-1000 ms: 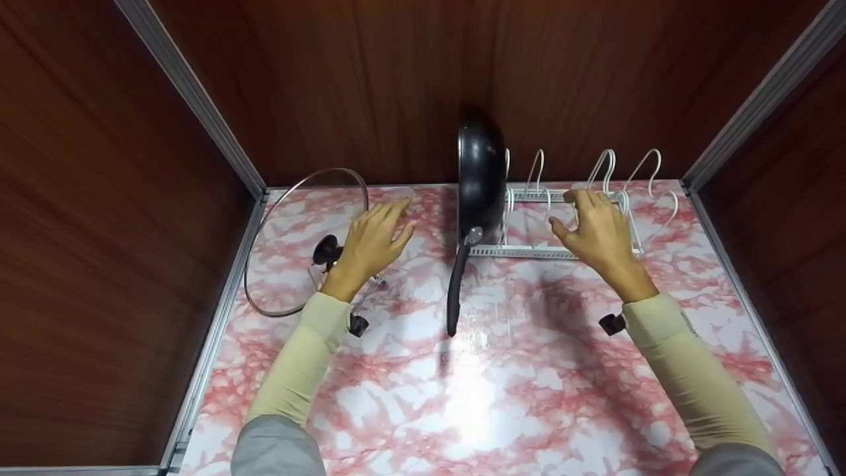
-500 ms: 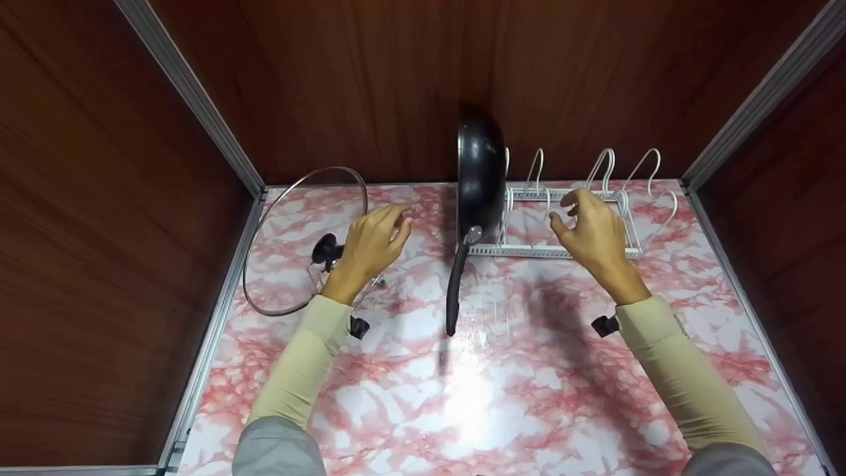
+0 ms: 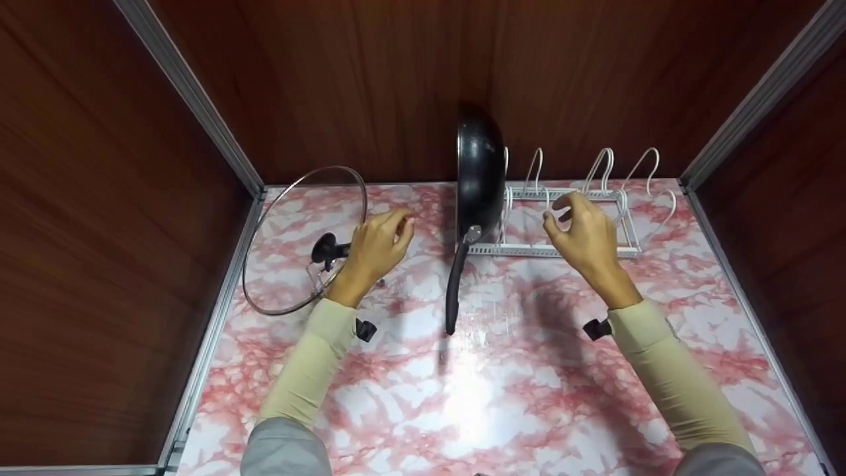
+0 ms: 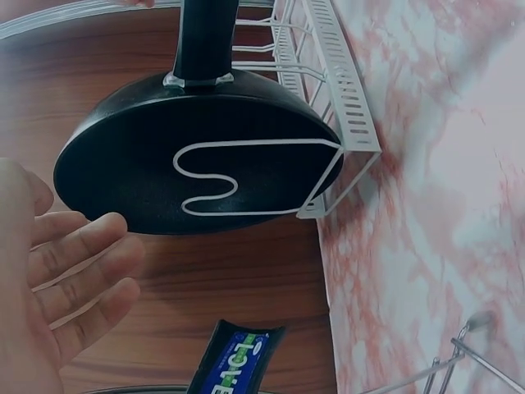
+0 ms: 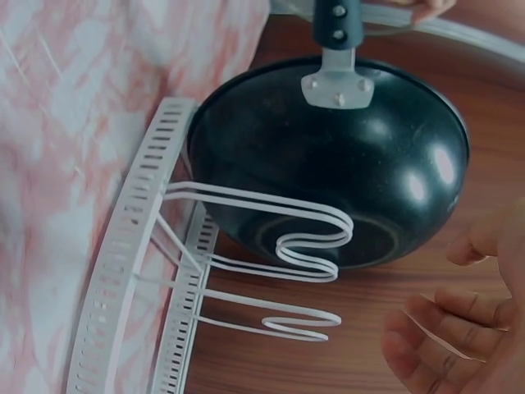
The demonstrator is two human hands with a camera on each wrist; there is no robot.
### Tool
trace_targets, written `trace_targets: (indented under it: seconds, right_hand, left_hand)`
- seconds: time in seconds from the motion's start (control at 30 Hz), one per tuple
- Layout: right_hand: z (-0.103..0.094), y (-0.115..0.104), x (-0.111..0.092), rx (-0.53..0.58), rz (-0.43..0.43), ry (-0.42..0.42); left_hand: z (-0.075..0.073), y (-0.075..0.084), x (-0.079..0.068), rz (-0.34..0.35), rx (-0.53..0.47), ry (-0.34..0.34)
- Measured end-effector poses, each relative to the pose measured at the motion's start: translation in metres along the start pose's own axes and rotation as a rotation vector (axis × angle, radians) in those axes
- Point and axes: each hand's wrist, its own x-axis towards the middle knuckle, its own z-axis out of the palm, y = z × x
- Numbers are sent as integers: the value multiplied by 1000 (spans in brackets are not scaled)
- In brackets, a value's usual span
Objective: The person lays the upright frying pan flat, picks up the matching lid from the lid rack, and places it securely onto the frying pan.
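A black wok point(image 3: 481, 172) stands on edge in a white wire rack point(image 3: 548, 251), its dark handle point(image 3: 453, 291) pointing toward me. To its left hovers my left hand point(image 3: 380, 244), fingers loosely bent and holding nothing. It overlaps the right edge of a glass lid with a metal rim point(image 3: 246, 264) and black knob point(image 3: 324, 250). My right hand point(image 3: 585, 238), also holding nothing, is raised over the rack with thumb and fingers apart. In the right wrist view, the wok's rounded underside point(image 5: 320, 164) faces the rack's wire dividers point(image 5: 279, 201).
The lid stands tilted up, with thin metal wires at its base. A pink-and-white marbled tabletop point(image 3: 529, 410) lies below. Dark wood-grain panels point(image 3: 370, 86) enclose the back and both sides, with grey metal rails point(image 3: 198, 99) at the corners.
My right hand has drifted a little left and its fingers have bent more. My left hand's fingers have curled in slightly. The wok, rack and lid stay in place.
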Motion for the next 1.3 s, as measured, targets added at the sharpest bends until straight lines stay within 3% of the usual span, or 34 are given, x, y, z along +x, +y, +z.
trace_targets:
  seconds: [1.3]
  right_hand:
    - [18, -28, -17, 139, 115, -19]
  left_hand:
    - [26, 16, -20, -88, -86, 0]
